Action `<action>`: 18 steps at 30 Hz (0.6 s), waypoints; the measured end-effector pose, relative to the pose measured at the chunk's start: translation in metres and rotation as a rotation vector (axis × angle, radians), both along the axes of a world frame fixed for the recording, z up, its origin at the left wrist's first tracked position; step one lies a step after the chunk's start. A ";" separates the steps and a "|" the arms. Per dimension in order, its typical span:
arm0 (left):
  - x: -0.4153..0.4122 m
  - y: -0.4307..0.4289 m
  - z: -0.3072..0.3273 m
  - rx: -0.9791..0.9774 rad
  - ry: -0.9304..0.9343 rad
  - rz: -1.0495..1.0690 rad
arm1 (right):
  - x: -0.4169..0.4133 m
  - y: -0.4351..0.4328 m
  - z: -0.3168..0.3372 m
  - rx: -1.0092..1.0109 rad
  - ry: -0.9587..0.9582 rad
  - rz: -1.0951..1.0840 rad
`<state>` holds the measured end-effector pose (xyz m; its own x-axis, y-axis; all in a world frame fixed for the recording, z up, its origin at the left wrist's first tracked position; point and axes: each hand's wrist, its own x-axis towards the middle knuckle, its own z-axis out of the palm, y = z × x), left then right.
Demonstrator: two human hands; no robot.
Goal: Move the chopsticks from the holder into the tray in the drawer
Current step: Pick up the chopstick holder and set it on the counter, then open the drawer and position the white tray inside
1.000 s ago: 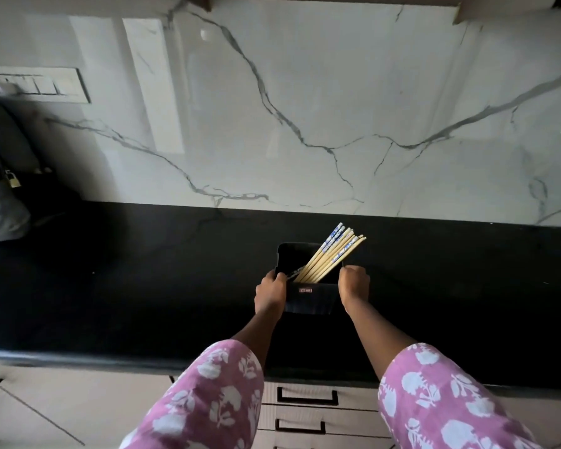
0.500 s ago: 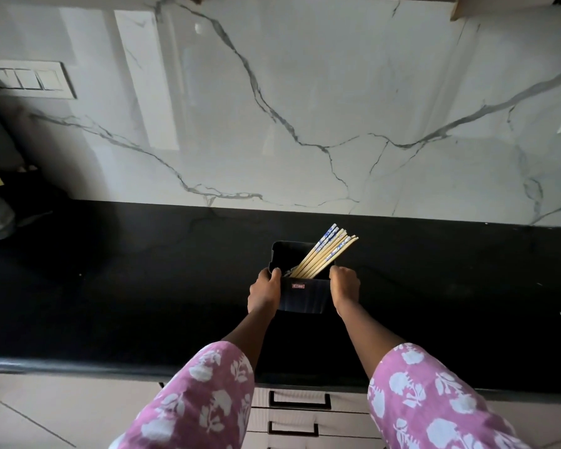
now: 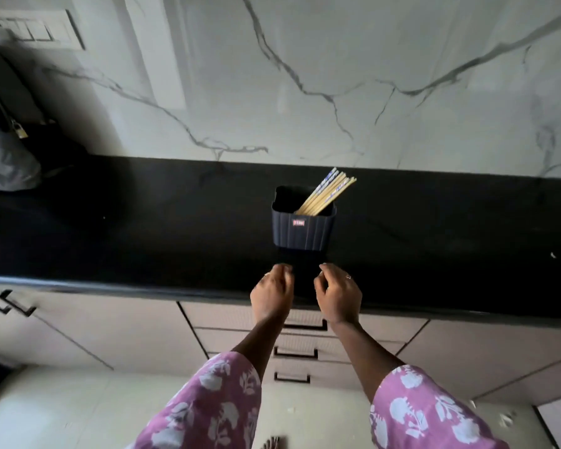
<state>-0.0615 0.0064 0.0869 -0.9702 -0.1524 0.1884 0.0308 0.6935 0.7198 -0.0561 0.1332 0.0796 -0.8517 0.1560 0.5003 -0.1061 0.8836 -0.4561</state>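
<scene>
Our left grip (image 3: 271, 294) and right grip (image 3: 339, 294) hover released, holding nothing, near the holder (image 3: 302, 230) with chopsticks (image 3: 327, 192) on the counter (image 3: 143, 222).

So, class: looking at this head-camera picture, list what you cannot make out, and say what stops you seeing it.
Head view:
- Tray: unseen, behind the shut drawers.
- Chopsticks: lower ends hidden by the holder wall; bundled too tightly to count.
- Holder's label: too small to read.
- Bag: cut off by the left edge.
- Left hand and right hand: palms face away.
</scene>
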 end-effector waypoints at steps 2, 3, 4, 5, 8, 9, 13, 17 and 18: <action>0.021 -0.002 -0.018 -0.092 0.024 -0.134 | 0.024 0.002 -0.018 0.115 -0.033 0.076; 0.030 -0.003 -0.027 -0.139 0.047 -0.193 | 0.033 0.002 -0.028 0.155 -0.083 0.109; 0.036 -0.005 -0.037 -0.194 0.058 -0.242 | 0.041 0.002 -0.036 0.185 -0.143 0.139; 0.040 -0.007 -0.045 -0.256 0.039 -0.274 | 0.046 0.001 -0.044 0.208 -0.202 0.162; 0.039 -0.013 -0.075 -0.386 -0.067 -0.405 | 0.048 -0.001 -0.071 0.249 -0.352 0.222; 0.037 -0.015 -0.080 -0.426 -0.116 -0.445 | 0.047 -0.002 -0.076 0.250 -0.415 0.222; 0.012 -0.017 -0.107 -0.486 -0.269 -0.521 | 0.029 -0.007 -0.102 0.276 -0.563 0.208; -0.013 -0.012 -0.126 -0.521 -0.298 -0.555 | 0.006 -0.010 -0.128 0.362 -0.598 0.198; -0.018 -0.010 -0.132 -0.527 -0.307 -0.570 | 0.002 -0.011 -0.134 0.387 -0.621 0.201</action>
